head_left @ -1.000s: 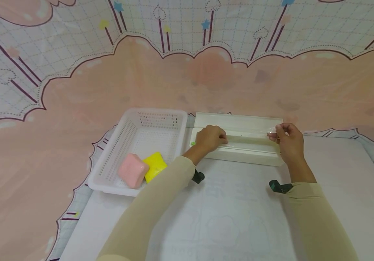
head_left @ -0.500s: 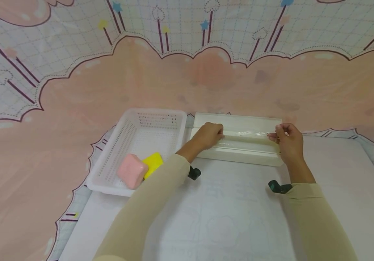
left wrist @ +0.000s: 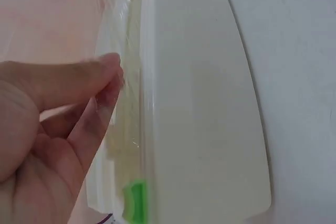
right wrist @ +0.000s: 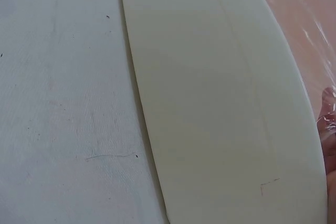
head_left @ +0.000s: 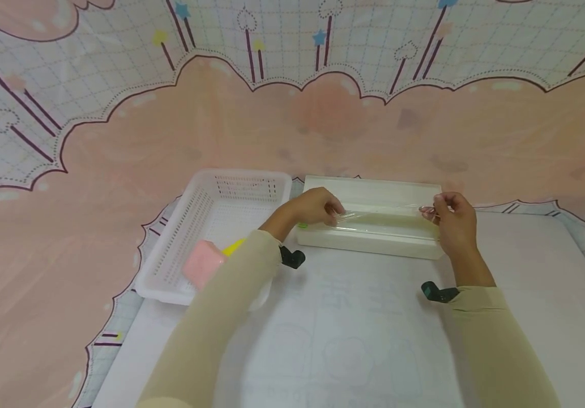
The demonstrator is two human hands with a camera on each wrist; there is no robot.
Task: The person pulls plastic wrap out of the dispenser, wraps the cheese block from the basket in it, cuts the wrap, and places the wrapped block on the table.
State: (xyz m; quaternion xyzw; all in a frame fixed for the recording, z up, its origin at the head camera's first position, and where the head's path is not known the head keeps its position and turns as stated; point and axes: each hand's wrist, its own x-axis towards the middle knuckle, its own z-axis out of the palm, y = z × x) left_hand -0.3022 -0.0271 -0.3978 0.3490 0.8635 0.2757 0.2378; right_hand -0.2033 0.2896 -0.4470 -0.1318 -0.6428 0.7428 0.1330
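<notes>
A long white cling film dispenser box [head_left: 368, 241] lies with its lid [head_left: 374, 190] raised at the back of the table. Clear cling film [head_left: 384, 212] stretches across its opening between both hands. My left hand [head_left: 319, 206] pinches the film near the box's left end; in the left wrist view the thumb and fingertips [left wrist: 111, 61] meet on it. At the right end, my right hand [head_left: 456, 221] pinches the film's other side. Only a few fingers [right wrist: 329, 108] with crinkled film show at the edge of the right wrist view. A green slider [left wrist: 135, 202] sits at the box's left end.
A white perforated basket [head_left: 167, 249] stands to the left, holding a pink block [head_left: 203, 263] and a yellow block [head_left: 233, 247], the latter partly behind the left sleeve. The white table [head_left: 353, 317] meets a patterned cloth [head_left: 251, 130] at the back.
My left hand has moved left along the box, keeping hold of the film. The left forearm now covers more of the yellow block. My right hand has hardly moved.
</notes>
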